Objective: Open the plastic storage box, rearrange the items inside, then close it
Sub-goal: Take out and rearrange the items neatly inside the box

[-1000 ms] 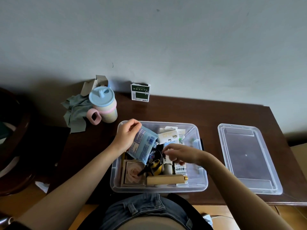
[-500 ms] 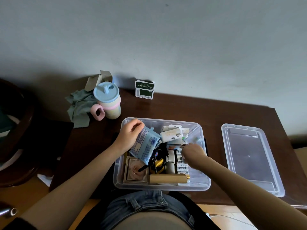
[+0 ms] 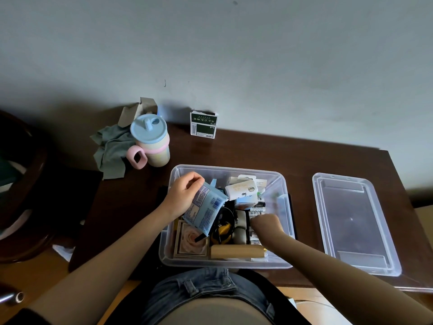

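you're in a home, at a dark wooden table (image 3: pixel 281 151) pushed against a plain painted wall (image 3: pixel 234 55). a pastel lidded cup (image 3: pixel 151 139) with a pink handle stands by a crumpled grey-green cloth (image 3: pixel 110 151) and a small green and white carton (image 3: pixel 203 124). the clear storage box (image 3: pixel 284 184) holds mixed household odds and ends, and a dark wooden chair (image 3: pixel 21 184) sits at your left.

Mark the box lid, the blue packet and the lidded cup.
box lid (image 3: pixel 351 221), head view, flat middle panel.
blue packet (image 3: pixel 205 213), head view, printed face.
lidded cup (image 3: pixel 150 137), head view, blue top.
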Available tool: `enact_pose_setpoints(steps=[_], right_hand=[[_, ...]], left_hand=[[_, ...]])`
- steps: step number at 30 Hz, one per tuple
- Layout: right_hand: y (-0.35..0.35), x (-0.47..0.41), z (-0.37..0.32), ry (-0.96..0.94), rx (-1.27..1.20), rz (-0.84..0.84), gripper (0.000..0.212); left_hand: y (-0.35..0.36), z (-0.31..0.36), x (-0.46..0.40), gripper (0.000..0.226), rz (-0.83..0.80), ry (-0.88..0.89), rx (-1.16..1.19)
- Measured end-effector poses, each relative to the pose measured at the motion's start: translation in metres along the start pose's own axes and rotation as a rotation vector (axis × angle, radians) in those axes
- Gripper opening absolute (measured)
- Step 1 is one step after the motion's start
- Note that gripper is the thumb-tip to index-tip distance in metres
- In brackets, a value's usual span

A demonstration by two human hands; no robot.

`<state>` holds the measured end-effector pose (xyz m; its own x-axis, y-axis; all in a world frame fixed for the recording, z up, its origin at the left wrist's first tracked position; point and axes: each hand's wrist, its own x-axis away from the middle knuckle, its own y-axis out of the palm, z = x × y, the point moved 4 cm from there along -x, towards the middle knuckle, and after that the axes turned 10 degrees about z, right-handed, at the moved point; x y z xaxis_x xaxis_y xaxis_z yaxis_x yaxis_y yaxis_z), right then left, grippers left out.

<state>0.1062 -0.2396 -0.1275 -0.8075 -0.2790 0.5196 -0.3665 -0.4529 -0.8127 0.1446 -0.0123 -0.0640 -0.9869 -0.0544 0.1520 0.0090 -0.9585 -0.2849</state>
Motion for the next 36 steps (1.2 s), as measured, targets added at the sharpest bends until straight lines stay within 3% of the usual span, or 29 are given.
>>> enact_pose_setpoints(steps=[8,11,13,16,17,19,22,30,34,36], right_hand=[[0.004,0.002,0.002,0.116,-0.159,-0.020,0.031],[-0.008,0.003,0.009,0.171,-0.332,-0.020,0.015],[-0.028,0.004,0.021,0.222,-0.484,0.084,0.008],[-0.060,0.014,0.039,0.287,-0.682,0.475,0.011],[-0.070,0.016,0.041,0.258,-0.697,0.604,0.011],[-0.081,0.015,0.040,0.162,-0.679,0.694,0.026],[-0.087,-0.001,0.031,0.074,-0.566,0.581,0.044],[-0.088,-0.016,0.030,0.076,-0.431,0.481,0.037],[-0.075,0.003,0.039,0.147,-0.542,0.509,0.041],[-0.069,0.015,0.045,0.206,-0.610,0.538,0.042]], left_hand=[[0.004,0.002,0.003,0.014,-0.019,0.010,0.007],[0.004,0.000,0.005,0.016,-0.030,0.001,0.015],[0.002,-0.002,0.006,0.015,-0.044,-0.010,0.008],[-0.001,-0.005,0.007,0.014,-0.079,-0.015,-0.033],[-0.001,-0.006,0.007,0.014,-0.088,-0.012,-0.051],[-0.002,-0.005,0.007,0.014,-0.099,-0.007,-0.075],[-0.004,0.000,0.008,0.016,-0.105,0.029,-0.132],[-0.001,0.001,0.018,0.016,-0.205,0.082,-0.478],[0.008,0.023,0.021,0.003,-0.092,0.363,-0.531],[0.026,0.035,0.024,0.006,-0.191,0.501,-0.532]])
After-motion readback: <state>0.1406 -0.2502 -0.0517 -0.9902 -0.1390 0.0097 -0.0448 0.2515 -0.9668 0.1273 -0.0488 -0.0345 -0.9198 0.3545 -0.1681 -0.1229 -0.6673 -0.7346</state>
